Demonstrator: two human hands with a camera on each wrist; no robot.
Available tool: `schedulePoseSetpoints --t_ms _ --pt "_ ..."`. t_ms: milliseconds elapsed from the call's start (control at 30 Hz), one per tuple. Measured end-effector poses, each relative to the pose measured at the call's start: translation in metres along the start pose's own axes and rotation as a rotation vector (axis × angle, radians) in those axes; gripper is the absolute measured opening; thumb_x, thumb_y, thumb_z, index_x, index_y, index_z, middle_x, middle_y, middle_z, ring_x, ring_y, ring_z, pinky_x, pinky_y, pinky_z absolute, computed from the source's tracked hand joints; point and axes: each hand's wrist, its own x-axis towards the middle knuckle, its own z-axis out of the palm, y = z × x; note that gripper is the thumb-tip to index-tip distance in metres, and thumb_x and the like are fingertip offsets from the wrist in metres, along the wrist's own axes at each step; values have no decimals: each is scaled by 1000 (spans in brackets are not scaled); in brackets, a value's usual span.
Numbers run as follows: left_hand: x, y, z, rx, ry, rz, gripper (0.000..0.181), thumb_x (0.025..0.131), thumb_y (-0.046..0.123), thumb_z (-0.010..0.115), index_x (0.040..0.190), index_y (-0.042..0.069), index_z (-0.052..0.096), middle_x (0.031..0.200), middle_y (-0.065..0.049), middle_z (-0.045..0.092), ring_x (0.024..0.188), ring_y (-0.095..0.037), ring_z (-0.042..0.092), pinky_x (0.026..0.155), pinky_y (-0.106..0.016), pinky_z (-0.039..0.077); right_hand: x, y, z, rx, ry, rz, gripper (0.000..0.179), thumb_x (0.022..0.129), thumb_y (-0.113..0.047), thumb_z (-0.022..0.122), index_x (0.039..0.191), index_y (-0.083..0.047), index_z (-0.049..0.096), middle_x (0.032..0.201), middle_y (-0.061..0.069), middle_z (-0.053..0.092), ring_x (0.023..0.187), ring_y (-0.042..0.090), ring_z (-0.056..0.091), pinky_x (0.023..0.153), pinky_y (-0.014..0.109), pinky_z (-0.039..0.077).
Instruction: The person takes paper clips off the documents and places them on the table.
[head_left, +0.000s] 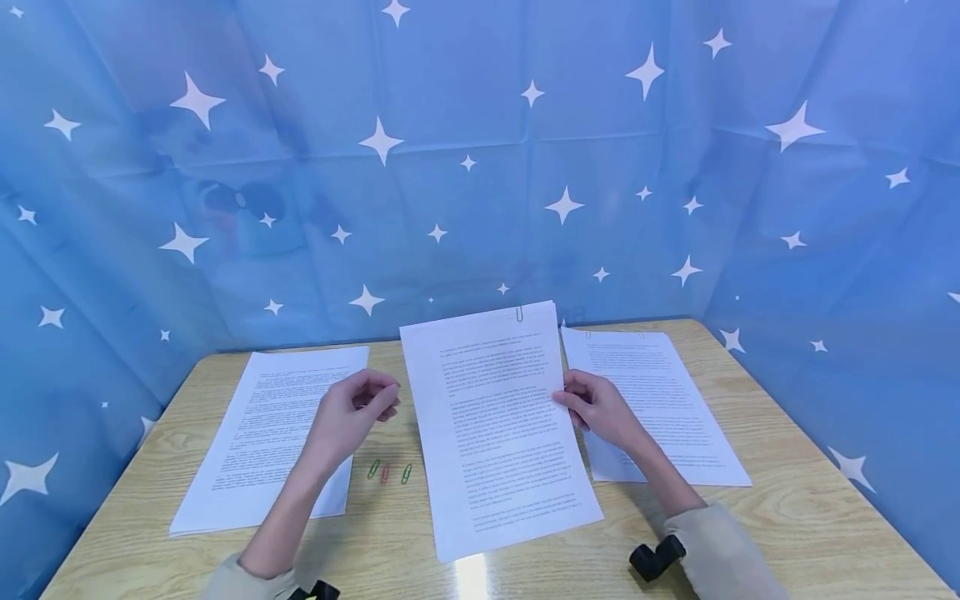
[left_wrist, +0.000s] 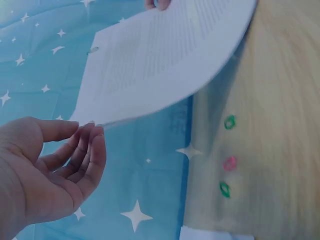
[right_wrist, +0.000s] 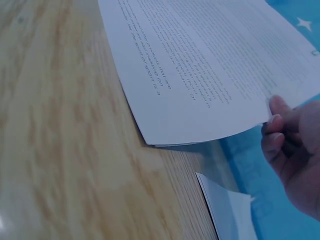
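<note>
My right hand pinches the right edge of a stack of printed sheets, thumb in front, and holds it tilted up above the table. A green paper clip sits on the stack's top edge, toward its right corner. Just left of the sheets is my left hand, its fingers loosely bent and nothing seen in them. In the left wrist view its fingertips overlap the sheets' corner. On the table between the left hand and the sheets lie two green paper clips and a pink paper clip.
Another pile of printed sheets lies at the left of the wooden table. At the right lies a further printed stack with two clips on its top edge, partly behind the right hand. A blue star-patterned curtain surrounds the table's back and sides.
</note>
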Motion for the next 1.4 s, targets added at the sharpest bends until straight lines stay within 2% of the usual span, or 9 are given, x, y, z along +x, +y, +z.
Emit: schedulePoseSetpoints --t_ms 200,433,567,667,833,933,1100,1400 --pt "2 16 8 -104 6 16 18 100 13 66 107 -3 68 93 -19 69 85 -32 68 76 -30 58 0 -2 1 7 -1 13 9 101 2 58 92 5 57 59 20 51 48 38 46 44 25 39" --pt "11 28 23 -195 0 31 19 99 11 66 109 -4 67 96 -17 68 84 -24 68 78 -31 58 -1 -3 3 9 5 16 9 101 2 58 92 5 58 59 18 51 49 41 45 44 25 38" --pt "16 34 33 -214 20 38 19 99 9 66 110 -5 67 96 -17 69 84 -23 67 77 -29 58 -1 -4 3 8 3 18 9 101 1 58 92 5 57 58 18 51 49 43 45 44 25 38" --pt "19 38 40 -234 41 55 19 99 7 65 112 -6 67 98 -19 69 87 -29 68 77 -27 57 0 -2 3 10 -1 22 9 100 1 58 93 6 57 59 20 51 50 45 45 44 24 38" --pt "25 41 50 -263 71 89 19 99 5 64 115 -3 68 100 -19 70 92 -41 67 77 -26 56 4 21 5 8 -3 19 11 102 -1 57 92 4 57 59 21 52 50 46 45 43 24 37" --pt "29 43 58 -258 77 105 20 99 7 64 117 -2 68 100 -16 71 90 -38 67 78 -26 57 5 32 6 10 -1 4 12 102 -3 58 91 2 57 58 19 52 49 44 45 42 25 37" --pt "34 48 71 -270 74 140 22 98 8 66 118 -1 69 100 -14 71 87 -31 69 79 -27 57 5 37 6 35 -4 -5 13 102 -10 61 91 -4 57 58 12 53 49 41 47 43 26 38" --pt "42 58 86 -331 56 161 26 97 5 66 123 2 68 99 -15 72 88 -35 68 79 -31 58 5 37 6 38 -17 -4 13 102 -17 62 92 -10 59 58 11 52 49 40 47 42 26 37"
